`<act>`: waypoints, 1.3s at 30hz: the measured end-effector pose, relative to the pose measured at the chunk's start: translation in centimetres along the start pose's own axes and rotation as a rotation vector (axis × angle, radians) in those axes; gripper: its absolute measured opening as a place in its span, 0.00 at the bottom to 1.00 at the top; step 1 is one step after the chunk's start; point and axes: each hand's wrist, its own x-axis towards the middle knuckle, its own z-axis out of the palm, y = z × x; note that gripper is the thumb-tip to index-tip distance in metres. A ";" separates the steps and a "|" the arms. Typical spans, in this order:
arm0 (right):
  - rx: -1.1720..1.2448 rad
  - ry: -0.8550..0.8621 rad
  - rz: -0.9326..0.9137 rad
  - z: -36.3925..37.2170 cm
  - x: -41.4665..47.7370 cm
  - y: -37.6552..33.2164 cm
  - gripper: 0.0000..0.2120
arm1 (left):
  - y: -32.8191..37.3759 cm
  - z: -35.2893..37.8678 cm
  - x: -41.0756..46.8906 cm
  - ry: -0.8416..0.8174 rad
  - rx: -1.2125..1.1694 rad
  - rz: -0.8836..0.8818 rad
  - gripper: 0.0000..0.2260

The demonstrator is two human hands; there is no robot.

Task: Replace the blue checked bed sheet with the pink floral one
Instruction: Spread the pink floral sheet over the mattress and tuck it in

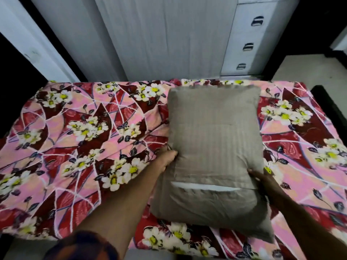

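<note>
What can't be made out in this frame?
Left hand, its fingers: head view, behind the pillow.
Right hand: head view, shadowed, partly under the pillow.
Anything beneath the pink floral sheet: head view, covered by it.
Sleeve: head view, cut off by bottom edge.

grey striped pillow (214,132), white wardrobe doors (161,38), white drawer unit (242,30)

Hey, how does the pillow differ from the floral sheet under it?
The pillow is plain taupe with faint stripes; the pink floral sheet shows white flowers on maroon. The pillow is plump and gripped by the left hand and right hand; the sheet lies spread out beneath it. Both are fabric.
</note>
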 end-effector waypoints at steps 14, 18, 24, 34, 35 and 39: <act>-0.604 0.365 -0.087 -7.5 -1.6 6.5 0.39 | 0.9 17.5 -9.4 -0.137 0.832 1.289 0.21; -1.045 0.416 -0.056 -15.5 -2.8 11.0 0.39 | -0.6 25.7 -11.5 -0.398 0.919 1.246 0.21; -1.324 0.322 -0.153 -25.4 -2.3 13.6 0.40 | -5.9 37.6 -10.0 -0.564 1.284 0.916 0.34; -1.363 0.318 -0.303 -34.9 1.2 16.4 0.37 | -12.9 49.3 -10.4 -0.251 1.379 0.953 0.31; -1.356 0.331 -0.302 -35.6 1.1 16.6 0.37 | -13.1 49.9 -10.6 -0.240 1.371 0.960 0.31; -1.331 0.332 -0.295 -36.9 0.8 16.8 0.37 | -13.5 51.4 -11.6 -0.212 1.389 0.950 0.32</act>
